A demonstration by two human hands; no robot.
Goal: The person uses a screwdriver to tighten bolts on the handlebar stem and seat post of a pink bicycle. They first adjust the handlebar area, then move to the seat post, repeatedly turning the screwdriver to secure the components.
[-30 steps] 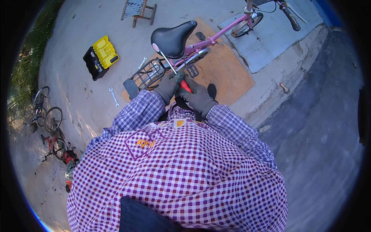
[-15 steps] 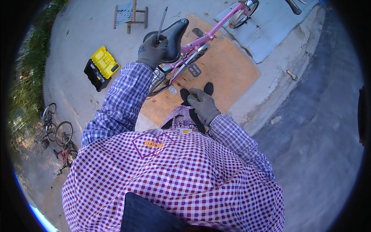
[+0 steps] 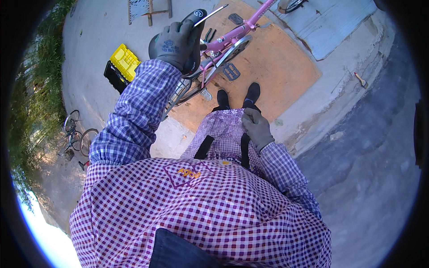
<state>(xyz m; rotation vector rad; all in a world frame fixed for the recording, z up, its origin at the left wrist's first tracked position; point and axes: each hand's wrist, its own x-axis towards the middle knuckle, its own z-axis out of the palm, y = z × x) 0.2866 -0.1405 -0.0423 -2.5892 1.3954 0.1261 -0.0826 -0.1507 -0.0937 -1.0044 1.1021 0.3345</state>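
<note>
Left hand (image 3: 172,43) in grey work glove, fingers wrapped around slim metal-shafted screwdriver (image 3: 210,16), handle hidden in grip, shaft pointing far right. Hand lies over glossy black bicycle saddle (image 3: 195,52); cannot tell whether pressing on it. Right hand (image 3: 259,130), also grey-gloved, nearer, beside checked apron (image 3: 219,134); fingers curled inward, cannot tell if holding anything. Pink metal bicycle frame (image 3: 221,44) right of saddle, above flat brown board (image 3: 281,69). Yellow-and-black plastic toolbox (image 3: 125,61) at left.

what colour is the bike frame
The bike frame is pink, seen best in the head view.
</note>
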